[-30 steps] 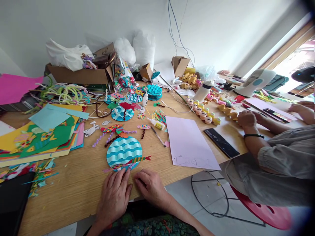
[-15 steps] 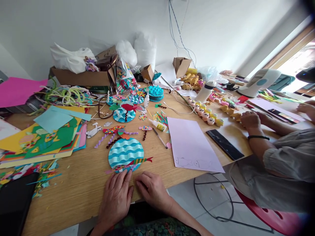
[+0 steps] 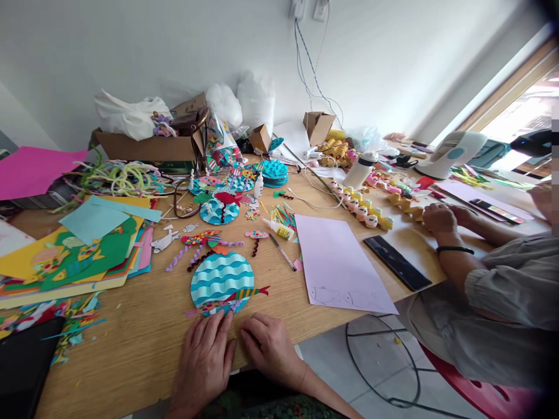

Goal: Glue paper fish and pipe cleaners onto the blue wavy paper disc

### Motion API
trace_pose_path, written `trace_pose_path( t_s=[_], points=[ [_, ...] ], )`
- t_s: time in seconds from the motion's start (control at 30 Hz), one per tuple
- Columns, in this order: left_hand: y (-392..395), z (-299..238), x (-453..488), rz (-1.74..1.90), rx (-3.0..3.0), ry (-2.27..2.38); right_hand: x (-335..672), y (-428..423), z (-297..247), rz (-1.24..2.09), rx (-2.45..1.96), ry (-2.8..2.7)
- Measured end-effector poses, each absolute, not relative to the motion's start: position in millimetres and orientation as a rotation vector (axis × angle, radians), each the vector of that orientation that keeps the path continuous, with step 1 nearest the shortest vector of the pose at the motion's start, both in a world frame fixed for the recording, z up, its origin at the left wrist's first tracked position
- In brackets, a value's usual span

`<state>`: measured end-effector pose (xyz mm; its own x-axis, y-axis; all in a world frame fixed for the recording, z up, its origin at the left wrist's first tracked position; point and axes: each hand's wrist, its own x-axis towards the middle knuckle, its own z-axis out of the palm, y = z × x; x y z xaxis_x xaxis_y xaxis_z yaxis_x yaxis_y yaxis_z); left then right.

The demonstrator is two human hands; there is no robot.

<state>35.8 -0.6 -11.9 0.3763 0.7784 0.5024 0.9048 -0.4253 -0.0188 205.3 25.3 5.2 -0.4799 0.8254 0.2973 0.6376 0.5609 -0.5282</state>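
The table [image 3: 144, 349] is smooth wood, faintly shiny; the disc [image 3: 222, 272], rippled paper; the sheet [image 3: 340, 262], smooth matt paper; the phone [image 3: 395, 262], glossy; the open box [image 3: 318, 128], dull cardboard.

The wooden table [image 3: 131, 355] carries a wavy blue disc [image 3: 222, 273] just beyond the left hand [image 3: 207, 352], a lilac sheet [image 3: 343, 262] rightward of the right hand [image 3: 271, 346], and coloured papers [image 3: 21, 250] far left.

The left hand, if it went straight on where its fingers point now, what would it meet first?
The left hand would probably meet the near edge of the blue wavy disc first; they look very close, perhaps touching.
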Motion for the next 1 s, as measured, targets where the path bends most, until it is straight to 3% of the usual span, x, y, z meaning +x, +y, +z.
trace_pose_path(
  t_s=[1.0],
  points=[
    [-3.0, -10.3, 38.3, -0.613, -2.325, -1.554, 201.7, 24.2, 4.1, 0.335, -1.219, -2.231]
  ],
)
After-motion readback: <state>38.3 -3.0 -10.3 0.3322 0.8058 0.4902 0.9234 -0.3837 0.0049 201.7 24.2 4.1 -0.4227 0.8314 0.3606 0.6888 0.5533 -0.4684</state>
